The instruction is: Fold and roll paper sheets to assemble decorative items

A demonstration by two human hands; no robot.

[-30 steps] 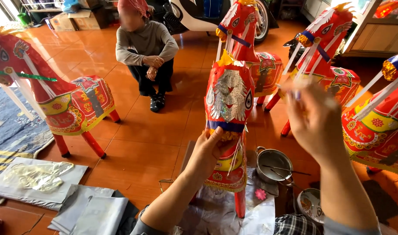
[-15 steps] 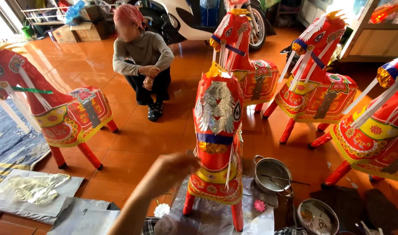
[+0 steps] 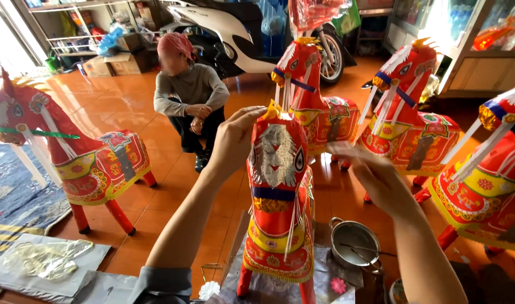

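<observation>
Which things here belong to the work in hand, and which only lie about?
In hand: left hand, right hand, front paper horse.
Lying about: metal pot, other paper horse, scooter, blue mat.
</observation>
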